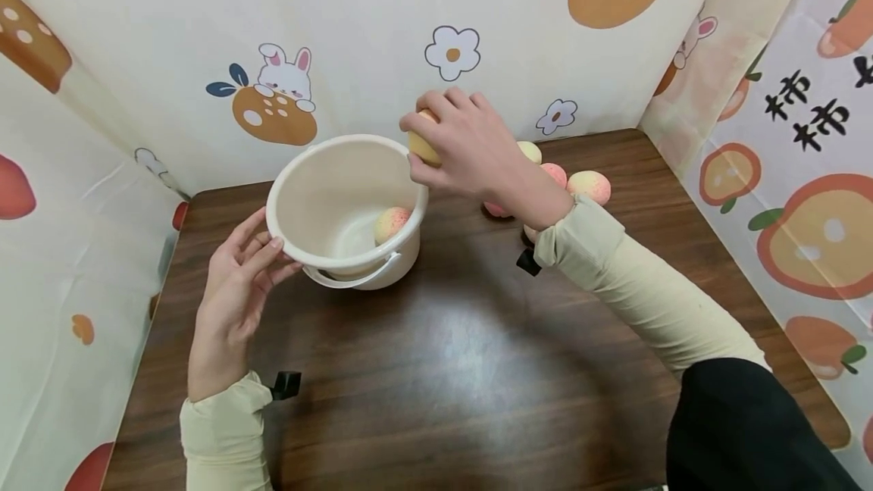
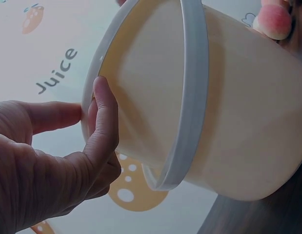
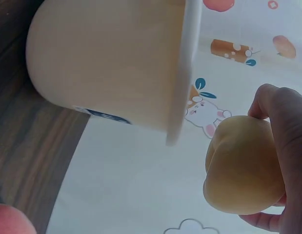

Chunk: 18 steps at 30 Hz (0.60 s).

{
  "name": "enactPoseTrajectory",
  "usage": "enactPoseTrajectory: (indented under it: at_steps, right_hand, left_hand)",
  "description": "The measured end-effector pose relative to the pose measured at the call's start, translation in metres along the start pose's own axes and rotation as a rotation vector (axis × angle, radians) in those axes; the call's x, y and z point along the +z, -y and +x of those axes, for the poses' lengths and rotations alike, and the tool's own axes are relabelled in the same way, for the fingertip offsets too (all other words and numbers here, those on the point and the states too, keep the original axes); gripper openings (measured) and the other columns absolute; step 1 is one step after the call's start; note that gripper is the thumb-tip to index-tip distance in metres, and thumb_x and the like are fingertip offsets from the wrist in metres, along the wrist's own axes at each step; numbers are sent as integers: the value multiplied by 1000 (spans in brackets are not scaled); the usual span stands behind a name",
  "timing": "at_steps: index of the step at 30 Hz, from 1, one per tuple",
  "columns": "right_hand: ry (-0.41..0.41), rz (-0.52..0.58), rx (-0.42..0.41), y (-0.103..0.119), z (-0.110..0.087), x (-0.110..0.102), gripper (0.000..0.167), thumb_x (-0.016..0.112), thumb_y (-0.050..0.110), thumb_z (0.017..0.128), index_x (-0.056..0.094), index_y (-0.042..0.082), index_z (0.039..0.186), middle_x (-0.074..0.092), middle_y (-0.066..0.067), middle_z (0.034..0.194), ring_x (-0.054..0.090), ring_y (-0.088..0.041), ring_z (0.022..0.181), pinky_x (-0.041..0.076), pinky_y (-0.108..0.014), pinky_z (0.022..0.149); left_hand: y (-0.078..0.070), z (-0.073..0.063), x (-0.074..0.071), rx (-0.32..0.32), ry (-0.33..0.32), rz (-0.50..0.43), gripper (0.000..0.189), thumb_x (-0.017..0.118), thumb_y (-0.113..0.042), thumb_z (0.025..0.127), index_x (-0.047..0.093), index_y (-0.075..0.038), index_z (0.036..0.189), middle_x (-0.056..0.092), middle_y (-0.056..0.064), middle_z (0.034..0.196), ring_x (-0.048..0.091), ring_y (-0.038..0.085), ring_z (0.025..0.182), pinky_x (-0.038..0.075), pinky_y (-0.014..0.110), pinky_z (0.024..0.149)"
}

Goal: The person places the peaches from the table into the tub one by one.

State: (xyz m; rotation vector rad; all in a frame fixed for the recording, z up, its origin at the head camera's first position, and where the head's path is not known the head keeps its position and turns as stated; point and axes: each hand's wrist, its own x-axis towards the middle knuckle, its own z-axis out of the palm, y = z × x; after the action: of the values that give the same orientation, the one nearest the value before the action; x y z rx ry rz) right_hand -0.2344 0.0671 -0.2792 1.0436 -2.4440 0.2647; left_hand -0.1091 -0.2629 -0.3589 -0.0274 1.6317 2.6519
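A cream plastic bucket [image 1: 320, 195] stands upright on the table, its white handle [image 1: 358, 281] hanging at the front. My left hand [image 1: 235, 283] pinches the bucket's left rim between thumb and fingers. Inside, on the right of the bottom, lies a yellow-pink peach [image 1: 392, 226]. Just above and beyond the bucket's right rim, my right hand [image 1: 470, 146] grips a yellow peach [image 3: 243, 165]. In the right wrist view this peach shows a crease and hangs apart from the rim.
Several more peaches [image 1: 589, 186] lie at the back right of the brown wooden table [image 1: 464, 370], partly hidden by the right forearm. Printed cloth [image 1: 368, 36] hangs behind the table and along both sides.
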Motion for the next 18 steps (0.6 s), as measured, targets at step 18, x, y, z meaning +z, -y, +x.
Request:
enactPoseTrajectory:
  at_steps: [18]
  right_hand:
    - [47, -15, -41, 18, 32, -5, 37, 50, 34, 95, 66, 22, 126, 62, -6, 123, 56, -32, 105, 47, -43, 82]
  left_hand:
    - [-2, 2, -1, -5, 7, -9, 66, 56, 9, 102, 28, 0, 160, 67, 11, 111, 72, 16, 82, 67, 33, 74]
